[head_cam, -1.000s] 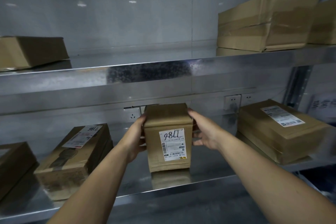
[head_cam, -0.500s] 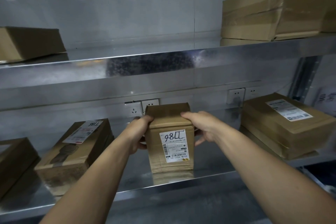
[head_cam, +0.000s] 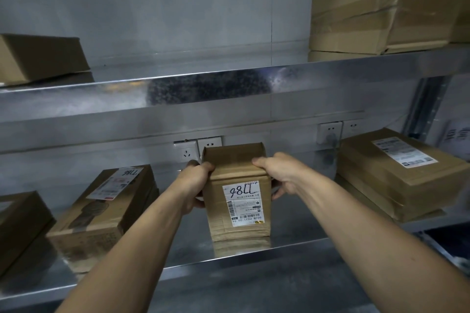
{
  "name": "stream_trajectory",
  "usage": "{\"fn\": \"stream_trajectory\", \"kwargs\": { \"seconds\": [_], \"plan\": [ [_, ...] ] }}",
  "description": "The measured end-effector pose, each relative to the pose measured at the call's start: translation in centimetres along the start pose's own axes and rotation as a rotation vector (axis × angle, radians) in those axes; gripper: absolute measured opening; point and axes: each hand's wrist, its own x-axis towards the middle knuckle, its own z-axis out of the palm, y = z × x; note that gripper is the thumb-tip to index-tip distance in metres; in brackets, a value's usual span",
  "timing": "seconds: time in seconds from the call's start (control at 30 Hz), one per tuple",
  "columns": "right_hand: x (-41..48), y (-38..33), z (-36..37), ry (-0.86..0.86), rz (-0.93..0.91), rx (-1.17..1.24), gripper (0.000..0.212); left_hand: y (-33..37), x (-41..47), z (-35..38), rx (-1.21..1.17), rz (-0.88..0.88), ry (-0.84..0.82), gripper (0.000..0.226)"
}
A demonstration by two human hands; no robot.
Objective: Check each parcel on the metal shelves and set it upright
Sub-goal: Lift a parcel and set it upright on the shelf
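Centrally, left hand [head_cam: 193, 183] and right hand [head_cam: 282, 176] grip the standing parcel [head_cam: 237, 213] with curled fingers [head_cam: 259, 161]; flat boxes [head_cam: 101, 213] flank it, sockets [head_cam: 187, 152] behind.

Both forearms reach from the lower corners toward centre frame; the left hand [head_cam: 194, 183] and right hand [head_cam: 282, 175] grip the parcel [head_cam: 237, 226] by its sides, thumbs on top.

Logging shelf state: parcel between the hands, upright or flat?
Upright: parcel stands on end on the lower shelf; its label reads upside down.
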Motion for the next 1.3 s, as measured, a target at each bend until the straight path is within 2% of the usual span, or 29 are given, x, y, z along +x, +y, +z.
{"fn": "stream_trajectory", "kwargs": {
  "seconds": [0.3, 0.73, 1.0, 1.2, 1.3],
  "plan": [
    [-0.5, 0.4, -0.4, -0.02, 0.001, 0.033, 0.031, 0.3, -0.8, 0.1, -0.027, -0.016, -0.002, 0.019],
    [-0.7, 0.6, -0.5, -0.016, -0.002, 0.102, 0.033, -0.2, -0.4, -0.4, -0.068, -0.014, -0.012, 0.032],
    [-0.7, 0.5, -1.0, 0.021, -0.115, 0.182, 0.037, -0.4, 0.0, -0.7, -0.136, 0.106, 0.065, 0.028],
    [-0.5, 1.2, -0.7, 0.03, -0.118, 0.283, 0.04, -1.4, -0.4, -0.8, -0.206, 0.157, -0.04, 0.054],
    [-0.8, 1.9, -0.7, -0.033, -0.066, 0.413, 0.037, -2.2, -0.3, -0.8, -0.335, 0.083, -0.04, 0.036]
  ]
}}
